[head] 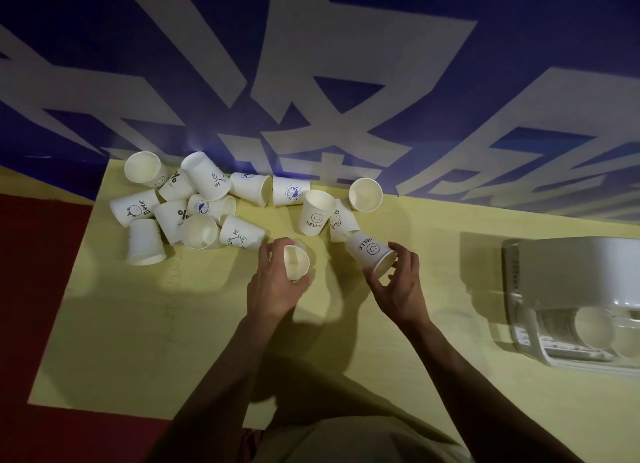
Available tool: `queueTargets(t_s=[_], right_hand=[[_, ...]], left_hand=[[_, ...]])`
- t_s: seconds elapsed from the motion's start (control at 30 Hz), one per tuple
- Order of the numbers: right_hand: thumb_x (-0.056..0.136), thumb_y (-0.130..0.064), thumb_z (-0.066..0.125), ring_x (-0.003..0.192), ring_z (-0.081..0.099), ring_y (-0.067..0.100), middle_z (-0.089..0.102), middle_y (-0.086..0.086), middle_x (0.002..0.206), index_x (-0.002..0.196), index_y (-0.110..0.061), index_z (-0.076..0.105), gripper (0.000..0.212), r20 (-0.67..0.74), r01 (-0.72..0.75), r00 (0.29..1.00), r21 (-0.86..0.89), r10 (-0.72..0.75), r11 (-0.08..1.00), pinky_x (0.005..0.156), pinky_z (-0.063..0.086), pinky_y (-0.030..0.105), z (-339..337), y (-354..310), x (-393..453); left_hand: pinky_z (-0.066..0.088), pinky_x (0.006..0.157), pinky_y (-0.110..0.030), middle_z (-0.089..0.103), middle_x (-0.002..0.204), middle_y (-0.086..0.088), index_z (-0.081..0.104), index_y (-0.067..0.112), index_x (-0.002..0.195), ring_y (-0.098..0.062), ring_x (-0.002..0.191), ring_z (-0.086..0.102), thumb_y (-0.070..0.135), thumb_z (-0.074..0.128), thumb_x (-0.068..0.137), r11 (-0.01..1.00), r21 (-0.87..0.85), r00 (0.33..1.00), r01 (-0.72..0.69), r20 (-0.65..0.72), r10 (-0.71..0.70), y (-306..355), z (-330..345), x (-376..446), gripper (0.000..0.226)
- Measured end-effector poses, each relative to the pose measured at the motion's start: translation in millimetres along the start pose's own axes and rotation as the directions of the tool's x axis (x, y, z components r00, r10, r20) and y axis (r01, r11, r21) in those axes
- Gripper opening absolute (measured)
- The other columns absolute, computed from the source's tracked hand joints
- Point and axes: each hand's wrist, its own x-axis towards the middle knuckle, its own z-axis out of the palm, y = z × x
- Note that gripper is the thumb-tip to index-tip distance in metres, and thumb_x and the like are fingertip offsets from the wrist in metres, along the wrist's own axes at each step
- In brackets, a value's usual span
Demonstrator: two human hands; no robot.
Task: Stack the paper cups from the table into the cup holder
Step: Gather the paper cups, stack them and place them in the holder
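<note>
Several white paper cups (pixel 194 202) lie jumbled on the yellow table (pixel 145 324), some upright, some on their sides. My left hand (pixel 273 289) grips one upright cup (pixel 296 262) near the table's middle, fingers curled round its wall. My right hand (pixel 398 282) holds a cup printed HELLO (pixel 369 251) that lies tilted, its mouth toward my palm, thumb and fingers round the rim. The white cup holder (pixel 568 303) lies at the right, with cups visible inside its clear window.
A loose group of cups (pixel 327 209) sits just beyond my hands. A blue wall (pixel 311 64) with large pale characters rises behind the table. Red floor (pixel 34 289) shows past the table's left edge. Bare tabletop lies in front of my hands.
</note>
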Motion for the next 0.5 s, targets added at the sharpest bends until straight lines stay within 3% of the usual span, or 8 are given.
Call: queueTargets(t_s=[0.2,0.37,0.5], right_hand=[[0.088,-0.031,0.081,0.11,0.061,0.027,0.043,0.002,0.134,0.145,-0.011,0.042,0.072,-0.031,-0.001,1.0,0.04,0.002,0.999,0.084,0.06,0.041,-28.3,-3.2,-18.5],[0.088,-0.029,0.082,0.101,0.059,-0.004,0.043,-0.002,0.137,0.147,-0.014,0.042,0.073,-0.073,-0.009,0.997,0.105,0.017,0.994,0.079,0.054,0.01,-65.9,-1.4,-48.2],[0.087,-0.029,0.083,0.11,0.061,0.004,0.042,-0.009,0.136,0.146,-0.018,0.043,0.072,-0.11,0.001,0.994,0.166,0.017,0.986,0.081,0.057,0.013,-101.6,7.3,-79.8]], left_hand=[[0.052,0.086,-0.045,0.048,0.138,0.009,0.039,0.039,0.142,-0.024,0.12,0.055,0.046,0.079,0.079,0.998,-0.008,0.998,-0.055,-0.025,0.054,13.6,-11.3,-23.8,0.076],[0.05,0.087,-0.042,0.052,0.144,0.008,0.033,0.038,0.146,-0.022,0.122,0.055,0.045,0.081,0.078,0.994,-0.027,0.995,-0.102,-0.014,0.102,42.6,-8.1,-51.6,0.084],[0.052,0.077,-0.041,0.057,0.129,0.01,0.035,0.037,0.132,-0.023,0.108,0.058,0.051,0.083,0.076,0.982,-0.043,0.982,-0.185,0.019,0.186,77.1,10.2,-83.7,0.075]])
